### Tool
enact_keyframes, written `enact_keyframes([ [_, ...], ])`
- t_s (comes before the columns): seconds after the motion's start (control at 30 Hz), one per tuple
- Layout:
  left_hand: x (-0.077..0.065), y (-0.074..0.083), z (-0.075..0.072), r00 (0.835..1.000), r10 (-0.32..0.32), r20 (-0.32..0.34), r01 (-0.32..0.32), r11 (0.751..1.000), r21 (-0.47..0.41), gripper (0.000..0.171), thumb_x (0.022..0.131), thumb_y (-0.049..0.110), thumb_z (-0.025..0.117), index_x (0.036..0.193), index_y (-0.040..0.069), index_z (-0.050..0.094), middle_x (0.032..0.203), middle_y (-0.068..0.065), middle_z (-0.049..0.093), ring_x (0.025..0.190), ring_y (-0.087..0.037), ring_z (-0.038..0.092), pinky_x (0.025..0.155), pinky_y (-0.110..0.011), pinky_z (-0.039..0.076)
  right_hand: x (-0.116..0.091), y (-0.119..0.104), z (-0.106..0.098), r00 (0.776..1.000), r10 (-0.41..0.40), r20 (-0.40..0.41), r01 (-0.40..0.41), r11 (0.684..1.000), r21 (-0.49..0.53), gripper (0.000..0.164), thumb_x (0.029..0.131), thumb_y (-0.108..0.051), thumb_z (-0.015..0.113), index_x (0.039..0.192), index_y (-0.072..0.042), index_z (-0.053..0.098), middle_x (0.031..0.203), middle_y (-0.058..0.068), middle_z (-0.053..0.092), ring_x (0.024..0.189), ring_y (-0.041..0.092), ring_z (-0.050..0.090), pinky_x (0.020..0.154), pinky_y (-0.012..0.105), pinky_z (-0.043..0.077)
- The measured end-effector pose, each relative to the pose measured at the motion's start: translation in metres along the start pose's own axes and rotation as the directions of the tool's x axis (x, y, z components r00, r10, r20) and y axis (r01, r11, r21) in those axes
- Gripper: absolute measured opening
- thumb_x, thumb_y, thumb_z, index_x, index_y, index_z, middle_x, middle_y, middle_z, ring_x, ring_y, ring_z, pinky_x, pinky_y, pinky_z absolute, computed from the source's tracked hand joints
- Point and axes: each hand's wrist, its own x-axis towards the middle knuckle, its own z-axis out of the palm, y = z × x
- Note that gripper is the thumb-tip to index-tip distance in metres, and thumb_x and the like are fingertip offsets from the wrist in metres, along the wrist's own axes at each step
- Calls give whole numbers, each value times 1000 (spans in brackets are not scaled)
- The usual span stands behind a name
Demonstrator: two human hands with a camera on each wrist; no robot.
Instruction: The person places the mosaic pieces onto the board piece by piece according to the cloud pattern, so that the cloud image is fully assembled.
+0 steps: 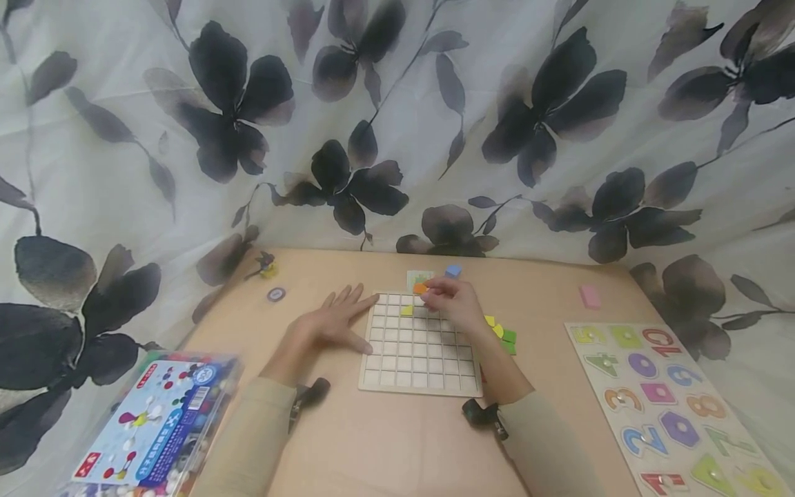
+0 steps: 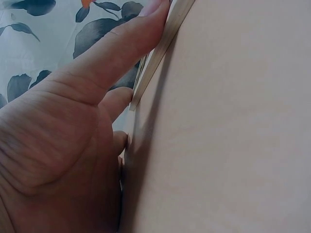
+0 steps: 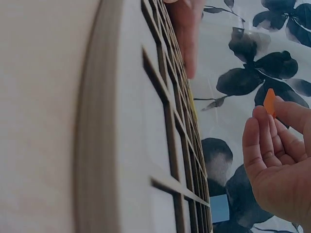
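Note:
A light wooden grid board (image 1: 417,360) lies on the table, with a yellow piece (image 1: 406,310) in its upper part. My left hand (image 1: 329,324) is spread at the board's left side. In the left wrist view its thumb (image 2: 121,56) and a finger touch the board's edge. Over the board's far part, my right hand (image 1: 458,304) pinches a small flat orange piece (image 3: 269,102) between thumb and fingers. Behind that hand stand a small card with a green print (image 1: 417,277) and a blue block (image 1: 453,270). Yellow and green pieces (image 1: 508,342) lie beside the right forearm, partly hidden.
A number-and-shape puzzle board (image 1: 667,393) lies at the right, below a pink block (image 1: 590,297). At the left front is a clear box of molecular model parts (image 1: 149,421). A small ring-shaped item (image 1: 276,295) and a small figure (image 1: 267,265) sit far left.

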Motion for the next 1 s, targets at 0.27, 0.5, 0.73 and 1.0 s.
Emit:
enact_keyframes([
  [0.27,1,-2,0,1000,22,-10,-22,1000,-13,125,72,77,78,169,28,16,174,-23,-6,160,-46,-10,126,-68,-8,-2,4,10,998,60,-35,-61,998,-18,27,96,-12,76,123,-10,74,102,8,69,87,17,71,81,30,61],
  [0.5,0,-1,1,1000,2,-1,-2,1000,-18,124,72,75,79,168,31,15,175,-19,-6,161,-44,-10,127,-67,-7,0,23,11,999,-4,-44,-5,977,-211,26,94,-12,78,120,-12,75,99,6,68,90,20,60,74,25,50],
  [0.73,1,-1,2,1000,3,-6,-3,1000,9,122,73,75,79,168,31,16,175,-19,-5,161,-43,-9,128,-66,-6,0,31,10,998,-43,-36,27,928,-372,31,93,-15,80,122,-6,75,89,5,65,82,19,56,69,27,46],
  [1.0,-2,2,0,1000,-3,-4,3,1000,-4,122,74,73,80,168,29,18,175,-19,-5,161,-44,-9,128,-66,-6,0,34,12,999,-37,0,32,881,-473,28,93,-11,78,121,-5,74,87,4,63,80,17,55,67,27,44],
])
